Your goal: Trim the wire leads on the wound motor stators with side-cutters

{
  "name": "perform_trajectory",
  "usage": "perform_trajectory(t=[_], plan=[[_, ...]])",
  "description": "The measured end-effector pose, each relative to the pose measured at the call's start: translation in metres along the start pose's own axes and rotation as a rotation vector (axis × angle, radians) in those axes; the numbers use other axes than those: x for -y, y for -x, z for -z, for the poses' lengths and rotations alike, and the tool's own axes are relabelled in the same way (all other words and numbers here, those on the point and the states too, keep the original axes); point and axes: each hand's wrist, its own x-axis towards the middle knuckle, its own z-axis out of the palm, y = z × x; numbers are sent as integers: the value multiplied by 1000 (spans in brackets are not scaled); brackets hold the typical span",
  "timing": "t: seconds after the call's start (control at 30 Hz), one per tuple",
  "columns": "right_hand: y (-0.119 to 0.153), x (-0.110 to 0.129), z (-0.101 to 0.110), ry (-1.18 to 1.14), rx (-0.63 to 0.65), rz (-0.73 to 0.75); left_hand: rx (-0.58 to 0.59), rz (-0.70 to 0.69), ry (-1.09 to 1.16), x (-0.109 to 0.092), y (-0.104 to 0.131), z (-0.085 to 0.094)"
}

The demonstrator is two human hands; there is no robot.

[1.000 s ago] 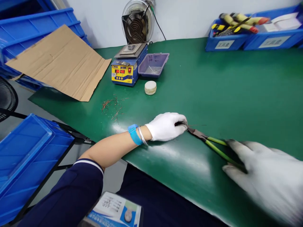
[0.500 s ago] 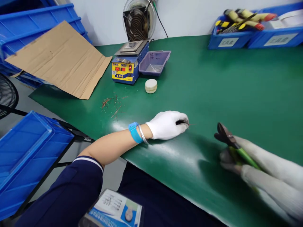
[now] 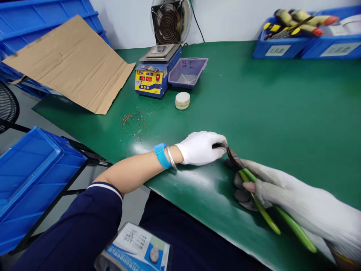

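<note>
My left hand (image 3: 201,148), in a white glove, is closed in a pinch over the green table. A thin copper-coloured wire (image 3: 234,149) sticks out past its fingertips. Whatever else lies inside the fingers is dark and mostly hidden. My right hand (image 3: 263,188), gloved in white with greyed fingertips, is wrapped round green-handled cutting pliers (image 3: 262,210). The dark jaws of the pliers are at the left fingertips, by the wire; whether they touch it I cannot tell.
Wire offcuts (image 3: 135,122) lie on the table (image 3: 267,98). Behind them stand a solder pot (image 3: 156,77), a purple tray (image 3: 187,71) and a round white container (image 3: 182,100). Cardboard (image 3: 73,67) leans at left. Blue tool bins (image 3: 279,51) stand at back right.
My right hand has moved left with the pliers, bringing their jaws up to my left fingertips. My left hand has stayed nearly in place, still pinched. The view has shifted slightly.
</note>
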Motion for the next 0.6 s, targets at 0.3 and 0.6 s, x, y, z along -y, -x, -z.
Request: perform_trajectory(t=[0.3,0.6], plan=[[-3,-4,6,-245,199,-116,-6,-16,-15,3,-1,-2],[-4,8,-2,-170,64,-198,13,-6,-57,-1,0,0]])
